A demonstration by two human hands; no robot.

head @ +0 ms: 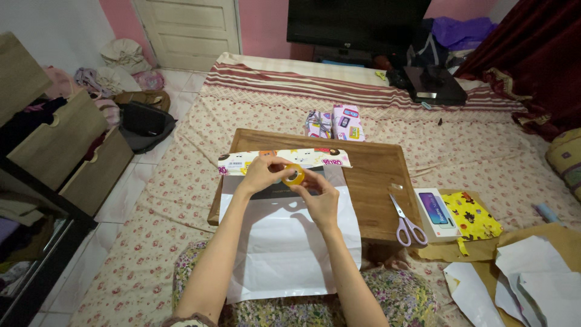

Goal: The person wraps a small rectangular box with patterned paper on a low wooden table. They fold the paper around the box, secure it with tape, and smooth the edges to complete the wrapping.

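Over the middle of the low wooden surface (375, 181), in the head view, both hands meet around a small roll of clear tape (294, 175). The left hand (261, 174) pinches the roll's near side between thumb and fingers, steadying it, while the right hand (321, 197) has its fingers curled at the roll's other side, the tips pressed on its rim as though picking at the tape end; whether an end is lifted is too small to tell.

The roll hangs just above a sheet of wrapping paper (284, 242), white side up, which runs from the surface's far edge over its near edge into the person's lap. Its far end is folded back in a printed cartoon strip (284, 160) along the far edge, over a dark flat item (284, 192) that shows only partly behind the hands, so the fold sits ready where the hands work.

Purple-handled scissors (407, 224) lie at the surface's right edge, within the right hand's reach. Just beyond that edge, on the bed (472, 145), a flat phone box (437, 212) rests beside a yellow printed paper (475, 217), with paper scraps (526, 272) nearer. Two wrapped parcels (333, 123) lie past the far edge.
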